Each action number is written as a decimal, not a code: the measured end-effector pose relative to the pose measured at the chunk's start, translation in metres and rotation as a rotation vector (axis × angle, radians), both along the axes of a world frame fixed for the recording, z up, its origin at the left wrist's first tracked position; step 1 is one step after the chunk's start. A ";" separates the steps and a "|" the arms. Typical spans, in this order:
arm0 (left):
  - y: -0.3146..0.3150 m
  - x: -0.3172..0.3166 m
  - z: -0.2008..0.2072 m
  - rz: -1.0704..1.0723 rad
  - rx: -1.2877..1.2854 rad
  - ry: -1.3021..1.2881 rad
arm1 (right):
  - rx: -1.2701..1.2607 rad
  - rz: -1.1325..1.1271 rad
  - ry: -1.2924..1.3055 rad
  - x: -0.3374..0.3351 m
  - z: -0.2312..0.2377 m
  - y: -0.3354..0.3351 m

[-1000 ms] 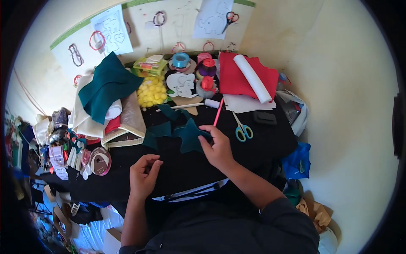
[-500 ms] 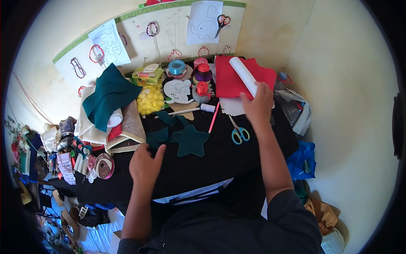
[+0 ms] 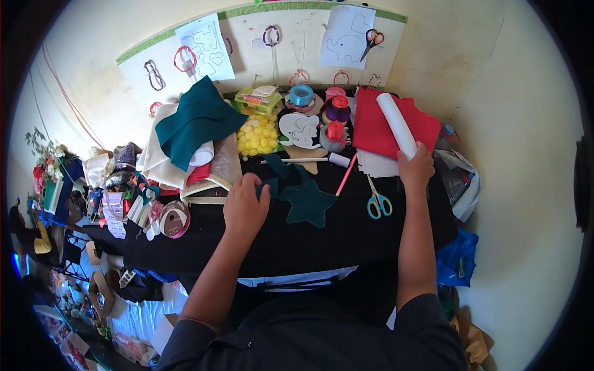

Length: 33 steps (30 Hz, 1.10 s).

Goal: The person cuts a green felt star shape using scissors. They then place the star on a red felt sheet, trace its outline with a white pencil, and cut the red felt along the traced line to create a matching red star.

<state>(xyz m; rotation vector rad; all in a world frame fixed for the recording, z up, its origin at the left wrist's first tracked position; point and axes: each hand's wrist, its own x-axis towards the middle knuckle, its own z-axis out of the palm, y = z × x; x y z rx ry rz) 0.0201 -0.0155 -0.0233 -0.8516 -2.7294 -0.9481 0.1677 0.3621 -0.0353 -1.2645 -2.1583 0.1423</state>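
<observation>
At the right, my right hand (image 3: 416,168) has its thumb and fingers closed around the near end of a white roll (image 3: 395,120). The roll slants across folded red felt (image 3: 371,120), with white sheets (image 3: 377,164) under it. My left hand (image 3: 245,207) is open, thumb apart from the fingers, at the edge of dark green felt scraps (image 3: 286,168). Beside those scraps lies a dark green felt star (image 3: 309,205). Between the hands are a pink pen (image 3: 346,175) and blue-handled scissors (image 3: 379,206).
Behind stand a bag of yellow pom-poms (image 3: 258,136), elephant cutouts (image 3: 299,131), ribbon rolls (image 3: 301,96) and a red-capped bottle (image 3: 335,135). Teal felt (image 3: 199,120) tops a fabric pile at left. A ribbon spool (image 3: 175,218) is near the black tablecloth's (image 3: 309,247) left side.
My view has shifted, so the table appears farther right. My left hand has moved closer to the green scraps. My right hand has closed on the white roll's near end.
</observation>
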 end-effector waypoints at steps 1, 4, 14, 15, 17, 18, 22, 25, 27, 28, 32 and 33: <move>0.000 -0.004 0.001 -0.038 0.051 0.098 | 0.002 0.002 0.010 0.001 0.000 0.000; -0.001 -0.016 0.011 -0.362 -0.060 0.359 | -0.006 0.006 0.023 0.001 -0.001 0.002; -0.006 -0.070 0.037 -0.196 0.186 0.024 | 0.000 0.018 0.031 0.001 -0.001 0.003; -0.008 -0.071 0.050 -0.118 0.273 -0.074 | -0.004 0.019 0.035 0.003 -0.002 0.004; -0.019 -0.087 0.057 -0.111 0.384 -0.189 | -0.004 0.021 0.044 0.002 -0.003 0.005; -0.023 -0.090 0.061 -0.190 0.365 -0.151 | -0.001 0.020 0.046 0.001 -0.004 0.007; -0.030 -0.093 0.071 -0.274 0.491 -0.139 | 0.032 0.007 0.031 0.002 -0.008 0.010; -0.041 -0.111 0.079 -0.136 0.499 0.027 | 0.044 0.004 0.032 0.002 -0.008 0.010; -0.051 -0.134 0.087 0.017 0.459 0.163 | 0.046 0.011 0.033 0.003 -0.007 0.011; -0.058 -0.147 0.092 0.125 0.451 0.205 | 0.045 0.019 0.036 0.002 -0.008 0.011; -0.107 -0.237 0.092 0.284 0.761 0.219 | 0.053 0.030 0.044 0.001 -0.008 0.008; -0.104 -0.237 0.099 0.384 0.827 0.051 | 0.063 0.005 0.042 0.007 -0.006 0.011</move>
